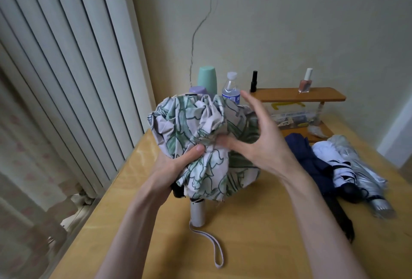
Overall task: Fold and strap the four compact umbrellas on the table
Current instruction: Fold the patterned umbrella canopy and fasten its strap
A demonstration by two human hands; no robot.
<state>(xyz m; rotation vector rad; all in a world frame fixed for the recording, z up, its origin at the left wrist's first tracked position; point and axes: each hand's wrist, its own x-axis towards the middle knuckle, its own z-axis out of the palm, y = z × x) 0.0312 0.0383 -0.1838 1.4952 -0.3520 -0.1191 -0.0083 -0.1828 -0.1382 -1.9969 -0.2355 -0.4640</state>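
one floral umbrella stood upright over table, canopy bunched. left hand clenched fabric at waist; right hand splayed wide, thumb touched cloth, gripped nothing. best: wrap pleats one direction, tight, before strapping. navy umbrella lay right.

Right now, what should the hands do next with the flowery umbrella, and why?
Probably the right hand should close on the umbrella and smooth its loose cloth flat. The cloth is bunched and puffy, the left hand grips its middle, and the right hand is open, only its thumb touching the cloth. It looks too puffy to strap yet.
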